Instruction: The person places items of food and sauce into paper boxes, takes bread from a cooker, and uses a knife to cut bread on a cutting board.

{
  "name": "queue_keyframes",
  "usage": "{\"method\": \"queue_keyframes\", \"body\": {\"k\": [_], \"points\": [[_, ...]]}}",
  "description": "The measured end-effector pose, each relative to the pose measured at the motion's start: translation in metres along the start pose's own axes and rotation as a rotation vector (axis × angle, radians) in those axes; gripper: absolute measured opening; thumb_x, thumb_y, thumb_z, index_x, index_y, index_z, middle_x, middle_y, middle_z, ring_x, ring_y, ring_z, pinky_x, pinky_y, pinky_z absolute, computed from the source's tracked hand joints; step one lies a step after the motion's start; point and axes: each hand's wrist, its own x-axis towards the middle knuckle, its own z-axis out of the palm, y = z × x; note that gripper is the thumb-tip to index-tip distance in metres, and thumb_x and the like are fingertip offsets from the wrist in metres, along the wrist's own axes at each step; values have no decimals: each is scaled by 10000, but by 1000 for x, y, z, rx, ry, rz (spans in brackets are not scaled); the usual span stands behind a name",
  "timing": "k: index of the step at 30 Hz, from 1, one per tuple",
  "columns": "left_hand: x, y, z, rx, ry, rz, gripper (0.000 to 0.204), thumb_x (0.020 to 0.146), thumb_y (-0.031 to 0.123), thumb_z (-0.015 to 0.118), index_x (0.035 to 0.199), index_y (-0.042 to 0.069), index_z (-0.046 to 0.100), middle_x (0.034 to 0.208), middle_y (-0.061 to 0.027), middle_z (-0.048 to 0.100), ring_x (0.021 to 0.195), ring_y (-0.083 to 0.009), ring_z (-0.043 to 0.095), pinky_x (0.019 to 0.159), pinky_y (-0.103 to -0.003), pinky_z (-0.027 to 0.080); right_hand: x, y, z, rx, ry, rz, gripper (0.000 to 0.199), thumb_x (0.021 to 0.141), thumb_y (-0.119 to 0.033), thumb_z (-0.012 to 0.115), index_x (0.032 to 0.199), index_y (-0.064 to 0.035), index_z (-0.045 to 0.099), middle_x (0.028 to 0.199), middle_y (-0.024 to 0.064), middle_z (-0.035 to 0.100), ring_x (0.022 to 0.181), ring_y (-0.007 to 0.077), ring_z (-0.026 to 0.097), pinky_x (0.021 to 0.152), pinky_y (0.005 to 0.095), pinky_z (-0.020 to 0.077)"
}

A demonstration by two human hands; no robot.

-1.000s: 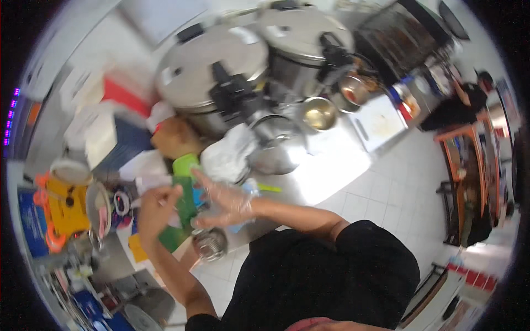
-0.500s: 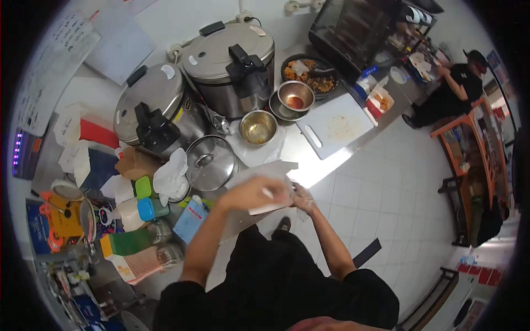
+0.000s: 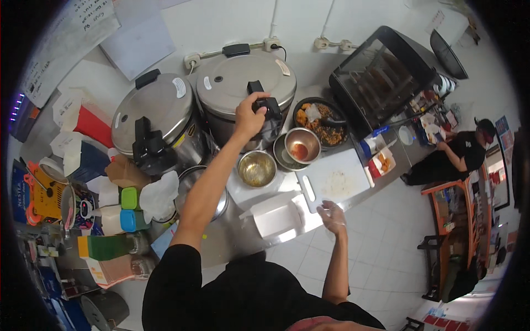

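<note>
The left hand (image 3: 248,117) reaches far up to the big silver cooker (image 3: 245,88) in the upper middle of the frame. Its fingers curl shut around the black handle (image 3: 269,106) on the front edge of the lid. The handle sits at the lower right of the round lid and sticks out toward the person. The left arm runs in a long line from the lower left up to it, so this hand is the one at the cooker.

The right hand (image 3: 332,214) is low, right of the middle, well apart from the cooker. It is open, with the fingers spread a little, and holds nothing. It rests at the near edge of the white board (image 3: 334,179) on the table (image 3: 232,234), just beside an open white box (image 3: 276,218).

A second cooker (image 3: 154,118) stands to the left of the first one. Two small metal bowls (image 3: 257,169) sit below the cooker, and a black pan of food (image 3: 320,121) is to its right. Far right, another person (image 3: 458,154) bends over another table.
</note>
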Motion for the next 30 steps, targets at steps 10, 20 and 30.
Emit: {"method": "queue_keyframes", "body": {"k": [10, 20, 30], "points": [[190, 127, -109, -244, -268, 316, 1103, 722, 373, 925, 1576, 28, 319, 1333, -250, 644, 1221, -322, 630, 1087, -415, 464, 181, -305, -94, -55, -250, -684, 439, 970, -271, 675, 1298, 18, 645, 1150, 177, 742, 970, 230, 727, 879, 352, 569], [311, 123, -135, 46, -103, 340, 953, 678, 420, 930, 1359, -125, 544, 1267, -325, 648, 1183, -339, 655, 1025, -382, 513, 408, -430, 95, -885, -720, -659, 443, 918, -323, 677, 1226, -5, 663, 1186, 175, 720, 1037, 291, 703, 922, 411, 546], [301, 125, -140, 80, -176, 283, 775, 683, 401, 921, 1192, -127, 671, 1184, -283, 701, 1080, -309, 703, 961, -345, 544, 423, -399, 154, -908, -992, -356, 637, 846, -358, 762, 1322, 27, 587, 1211, 190, 706, 1029, 281, 709, 916, 390, 558]]}}
